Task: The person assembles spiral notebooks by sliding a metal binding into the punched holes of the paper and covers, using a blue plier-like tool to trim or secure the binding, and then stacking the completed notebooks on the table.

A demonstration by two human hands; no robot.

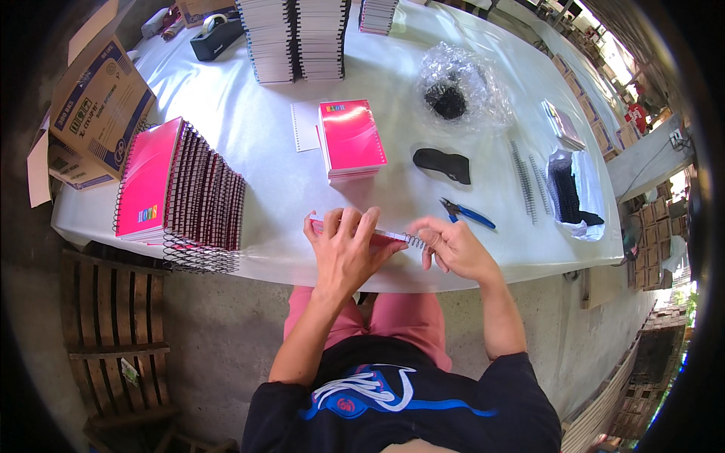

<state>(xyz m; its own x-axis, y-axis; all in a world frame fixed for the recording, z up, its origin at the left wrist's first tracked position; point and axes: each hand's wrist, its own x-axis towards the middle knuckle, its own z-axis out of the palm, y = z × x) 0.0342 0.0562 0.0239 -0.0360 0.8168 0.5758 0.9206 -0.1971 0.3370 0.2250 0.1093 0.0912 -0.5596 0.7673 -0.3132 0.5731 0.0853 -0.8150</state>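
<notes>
Pink notebook (381, 235) lay at the near edge of the bench (249, 128), right in front of me, mostly hidden under my left hand (346, 249). Left grip lay flat with fingers spread, pressing the notebook down, not wrapped around it. My right hand (453, 249) was closed in a pinch on the black spiral wire (415, 241) at the notebook's right end.

Just beyond: one small stack of pink notebooks (351, 140), with a white punched sheet (304, 127) beside it on the left. One pair of blue-handled pliers (468, 214) lay just past my right hand, and one flat black piece (442, 164) farther back. Loose spiral wires (529, 185) lay to the right, roughly three or four, hard to count. One clear bag with black coils (457, 94) sat behind them, and another open bag of black coils (575, 192) near the right edge.

Left side: one leaning row of bound notebooks (181, 192), too many to count. Far edge: two tall stacks (294, 38), one tape dispenser (217, 38). Cardboard box (94, 109) at the left corner. Nothing blocked my hands.
</notes>
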